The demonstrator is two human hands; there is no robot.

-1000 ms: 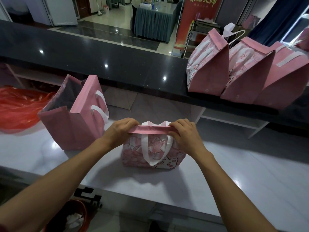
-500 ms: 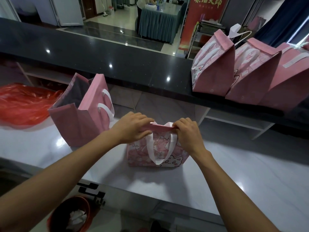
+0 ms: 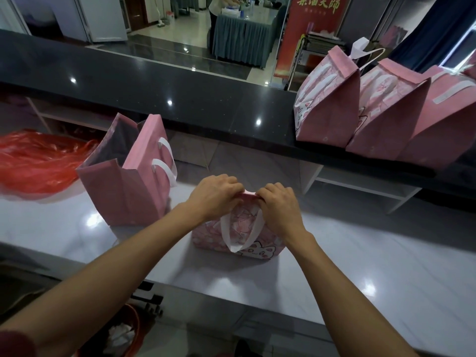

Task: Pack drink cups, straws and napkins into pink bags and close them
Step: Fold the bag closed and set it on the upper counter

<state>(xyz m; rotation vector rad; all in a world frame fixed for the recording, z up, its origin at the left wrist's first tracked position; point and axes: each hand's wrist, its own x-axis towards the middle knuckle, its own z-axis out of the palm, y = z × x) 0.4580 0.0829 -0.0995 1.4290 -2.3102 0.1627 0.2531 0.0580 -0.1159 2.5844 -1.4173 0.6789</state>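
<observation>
A small pink bag with a cat print and a white handle stands on the white counter in front of me. My left hand and my right hand sit close together on its folded top edge, fingers curled over the fold and pinching it. To the left stands a taller pink bag, open at the top, its inside dark. Three closed pink bags lean in a row on the black upper ledge at the right. No cups, straws or napkins are in view.
A crumpled red plastic sheet lies at the left end of the counter. The black ledge runs across behind the counter. An orange bin with white waste sits below the front edge. A person stands at a draped table far back.
My two hands slid inward along the bag's folded top, from its ends to nearly touching at the middle. The view also shifted slightly.
</observation>
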